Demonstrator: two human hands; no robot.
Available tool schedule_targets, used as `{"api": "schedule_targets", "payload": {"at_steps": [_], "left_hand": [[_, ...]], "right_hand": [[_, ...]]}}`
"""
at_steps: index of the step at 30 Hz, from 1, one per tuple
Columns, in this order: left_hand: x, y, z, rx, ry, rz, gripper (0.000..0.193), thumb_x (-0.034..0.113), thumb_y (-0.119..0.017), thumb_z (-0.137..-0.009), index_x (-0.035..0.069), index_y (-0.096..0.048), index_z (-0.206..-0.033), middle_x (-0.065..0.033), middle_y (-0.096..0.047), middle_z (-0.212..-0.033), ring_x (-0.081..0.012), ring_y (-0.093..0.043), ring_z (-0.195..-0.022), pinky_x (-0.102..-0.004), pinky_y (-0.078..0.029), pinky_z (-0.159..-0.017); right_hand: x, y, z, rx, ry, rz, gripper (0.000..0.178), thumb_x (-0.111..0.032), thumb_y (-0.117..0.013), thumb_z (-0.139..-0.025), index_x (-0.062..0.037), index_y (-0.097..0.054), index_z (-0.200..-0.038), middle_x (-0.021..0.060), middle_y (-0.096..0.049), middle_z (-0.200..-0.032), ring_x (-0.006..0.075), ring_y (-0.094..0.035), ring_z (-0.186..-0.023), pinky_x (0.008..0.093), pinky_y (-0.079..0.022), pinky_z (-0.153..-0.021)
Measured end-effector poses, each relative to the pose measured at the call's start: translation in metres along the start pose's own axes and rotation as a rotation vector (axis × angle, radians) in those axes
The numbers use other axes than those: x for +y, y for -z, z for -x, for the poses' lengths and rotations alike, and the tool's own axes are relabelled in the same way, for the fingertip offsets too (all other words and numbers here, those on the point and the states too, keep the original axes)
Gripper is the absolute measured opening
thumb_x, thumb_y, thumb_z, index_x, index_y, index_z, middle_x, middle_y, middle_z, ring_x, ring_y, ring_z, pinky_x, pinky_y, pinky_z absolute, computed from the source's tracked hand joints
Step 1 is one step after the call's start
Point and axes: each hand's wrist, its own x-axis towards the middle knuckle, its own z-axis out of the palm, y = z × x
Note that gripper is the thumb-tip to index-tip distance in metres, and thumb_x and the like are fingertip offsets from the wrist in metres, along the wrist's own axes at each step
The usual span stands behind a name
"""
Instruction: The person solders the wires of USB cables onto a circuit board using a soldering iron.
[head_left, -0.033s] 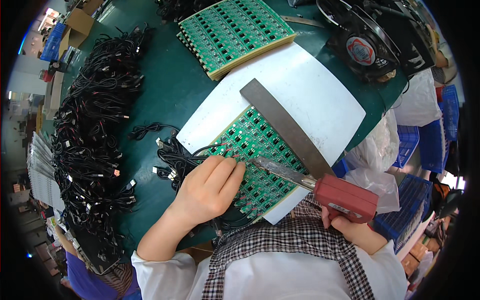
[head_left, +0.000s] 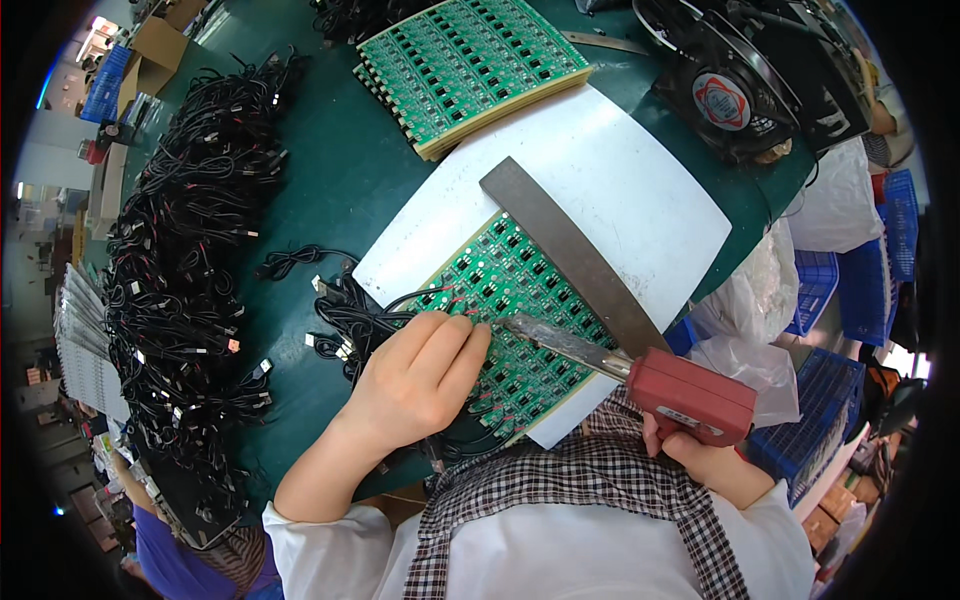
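A green circuit board panel [head_left: 500, 265], covered with rows of small parts, lies on a white sheet [head_left: 640, 190]. My left hand [head_left: 420, 375] is closed in a pinch over its left part. The fingers appear to hold the wire end of a black cable [head_left: 352, 318], though the fingertips partly hide it. Several cables run onto the panel with thin red wires at their ends. My right hand [head_left: 690, 452] grips a dark red soldering gun [head_left: 690, 395] from below. Its long tip points left and ends close to my left fingertips; contact with the panel is unclear.
A dark metal bar [head_left: 570, 250] lies along the panel's right edge. Stacked circuit boards [head_left: 470, 65] stand at the back. A long heap of black cables [head_left: 190, 240] covers the table's left. A black fan [head_left: 725, 100] stands back right, with blue crates [head_left: 815, 400] beside the table.
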Motion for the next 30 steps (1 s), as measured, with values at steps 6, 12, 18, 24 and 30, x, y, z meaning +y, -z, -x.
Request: {"api": "schedule_targets", "payload": {"at_steps": [6,12,18,24,30], "left_hand": [[-0.001,0.0,0.0,-0.005,-0.014,0.011,0.032,0.003,-0.061,-0.061,-0.006,-0.061,-0.091,-0.0122,-0.055,-0.087,-0.0234,-0.058,-0.076,-0.029,-0.052,-0.063],[0.001,0.002,-0.003,-0.033,-0.035,-0.052,0.032,0.002,-0.061,-0.06,-0.007,-0.06,-0.09,-0.0114,-0.054,-0.085,-0.0217,-0.057,-0.074,-0.0275,-0.051,-0.061],[0.002,0.003,-0.003,-0.018,-0.055,-0.125,0.029,0.005,-0.061,-0.061,-0.005,-0.06,-0.088,-0.0095,-0.054,-0.084,-0.0183,-0.056,-0.072,-0.0253,-0.049,-0.057],[0.013,0.011,-0.005,-0.13,-0.021,-0.309,0.022,0.011,-0.062,-0.068,0.002,-0.064,-0.088,-0.0031,-0.057,-0.082,-0.0133,-0.054,-0.066,-0.0277,-0.04,-0.064],[0.028,0.015,-0.01,-0.183,0.222,-0.099,0.019,0.004,-0.057,-0.073,-0.002,-0.061,-0.091,-0.0067,-0.05,-0.076,-0.0212,-0.051,-0.069,-0.0332,-0.043,-0.069]], "right_hand": [[0.009,0.005,0.001,0.005,-0.009,-0.053,0.07,-0.003,-0.071,-0.074,0.0014,-0.037,-0.135,0.0054,-0.061,-0.106,0.0051,-0.055,-0.074,0.0196,-0.048,-0.065],[0.014,0.006,-0.001,0.02,0.059,0.058,0.067,-0.005,-0.073,-0.072,0.0019,-0.042,-0.132,0.0074,-0.064,-0.106,0.0052,-0.057,-0.07,0.0187,-0.048,-0.062],[0.015,0.007,0.001,0.017,0.119,0.076,0.065,-0.005,-0.073,-0.073,0.001,-0.043,-0.131,0.0081,-0.064,-0.106,0.0054,-0.058,-0.072,0.0181,-0.048,-0.062],[0.016,0.0,0.006,0.054,0.167,-0.223,0.057,-0.008,-0.067,-0.078,-0.0003,-0.042,-0.129,0.0121,-0.06,-0.108,0.0106,-0.058,-0.073,0.0213,-0.048,-0.063],[0.025,0.004,0.006,0.162,0.231,-0.056,0.074,-0.042,-0.072,-0.077,0.0033,-0.04,-0.126,0.0187,-0.059,-0.1,0.0156,-0.053,-0.056,0.0237,-0.042,-0.047]]}}
